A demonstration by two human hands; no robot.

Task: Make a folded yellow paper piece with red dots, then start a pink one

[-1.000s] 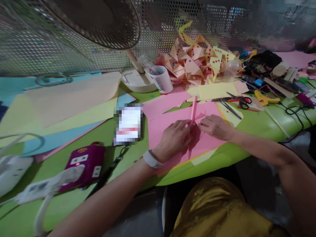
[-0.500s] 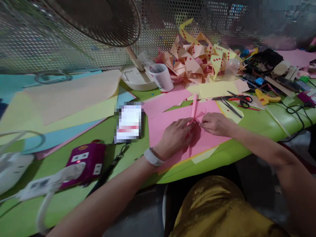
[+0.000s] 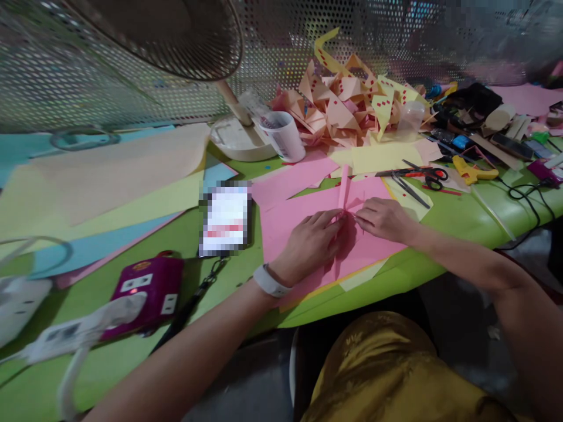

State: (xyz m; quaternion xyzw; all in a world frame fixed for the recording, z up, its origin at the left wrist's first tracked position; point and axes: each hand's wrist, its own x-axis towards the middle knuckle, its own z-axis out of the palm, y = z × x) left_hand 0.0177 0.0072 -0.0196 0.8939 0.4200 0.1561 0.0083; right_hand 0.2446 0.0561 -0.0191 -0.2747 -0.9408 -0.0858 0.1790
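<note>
One pink fold (image 3: 344, 193) is lying on one pink sheet (image 3: 285, 225); both hands, left (image 3: 308, 246) and right (image 3: 383, 218), are pinching it together, palms down.

Both forearms are showing bare, with no sleeves reaching into view along either arm. The left hand (image 3: 310, 243) is wearing no rings that can be made out; a white band (image 3: 269, 281), smooth and rounded like a watch strap or fitness tracker, is sitting at its wrist near the centre of the frame. The right hand (image 3: 383, 218) is carrying no band or jewellery that is showing. At the bottom centre, a mustard-gold garment (image 3: 396, 375) with a faint woven pattern is covering the lap.
</note>
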